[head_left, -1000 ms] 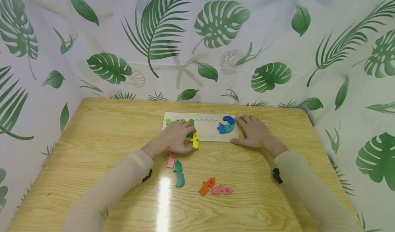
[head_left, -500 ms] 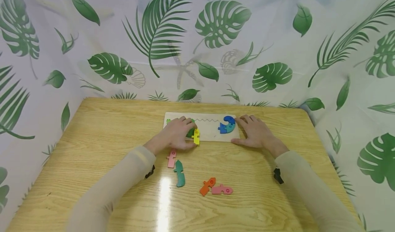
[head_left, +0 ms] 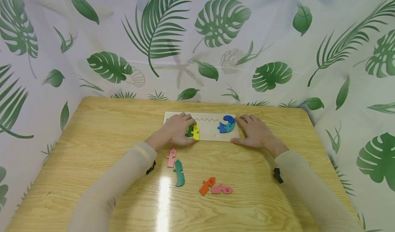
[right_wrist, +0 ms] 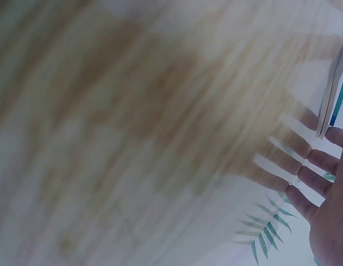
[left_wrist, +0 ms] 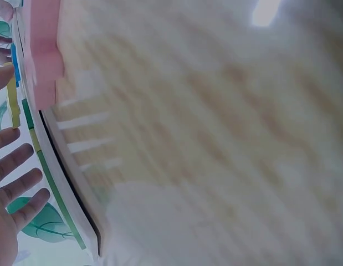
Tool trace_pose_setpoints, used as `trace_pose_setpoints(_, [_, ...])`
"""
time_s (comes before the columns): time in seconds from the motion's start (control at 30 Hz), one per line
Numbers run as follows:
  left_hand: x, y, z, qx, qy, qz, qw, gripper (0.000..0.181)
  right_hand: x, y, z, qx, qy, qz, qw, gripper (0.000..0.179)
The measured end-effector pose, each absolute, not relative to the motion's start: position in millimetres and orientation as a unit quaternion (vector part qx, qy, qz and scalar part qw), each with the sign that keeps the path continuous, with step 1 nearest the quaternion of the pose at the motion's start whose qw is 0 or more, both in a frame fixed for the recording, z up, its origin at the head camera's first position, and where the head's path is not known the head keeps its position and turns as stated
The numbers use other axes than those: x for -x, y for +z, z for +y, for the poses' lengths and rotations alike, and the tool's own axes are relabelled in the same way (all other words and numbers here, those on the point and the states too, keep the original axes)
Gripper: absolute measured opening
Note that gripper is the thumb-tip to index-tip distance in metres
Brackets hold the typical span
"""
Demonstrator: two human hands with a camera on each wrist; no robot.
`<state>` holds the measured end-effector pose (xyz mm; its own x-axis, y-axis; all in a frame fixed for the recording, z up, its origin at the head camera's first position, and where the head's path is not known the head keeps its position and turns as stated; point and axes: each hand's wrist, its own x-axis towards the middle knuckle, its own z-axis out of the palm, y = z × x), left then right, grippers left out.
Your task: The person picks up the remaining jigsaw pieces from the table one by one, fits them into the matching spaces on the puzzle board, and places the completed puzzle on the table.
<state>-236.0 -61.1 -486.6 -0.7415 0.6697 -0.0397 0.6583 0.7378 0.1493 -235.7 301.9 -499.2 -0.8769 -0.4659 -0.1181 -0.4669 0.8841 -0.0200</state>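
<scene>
Pinched between left-hand (head_left: 179,130) thumb and fingertip: a notched yellow puzzle piece (head_left: 196,132), shifted from the front edge up onto the flat, pale wooden board (head_left: 208,132), beside a dark green piece (head_left: 189,131). Seemingly nearer to meeting it; touching or apart, impossible to tell. Also on the board, towards its right end: a curled blue-and-teal tail (head_left: 229,127). Against the right edge: right hand (head_left: 254,130), fingers straight and spread. Nearer, loose on the wood-grained table (head_left: 123,122): two pink pieces (head_left: 171,157), one teal piece (head_left: 179,173), one orange piece (head_left: 207,186).
</scene>
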Motion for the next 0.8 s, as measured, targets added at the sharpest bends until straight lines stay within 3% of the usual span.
trace_pose_setpoints(0.8, [253,-486,-57,-0.346,0.071,0.934,0.057,0.071,235,-500,303,0.243,0.002,0.969,0.05,0.107])
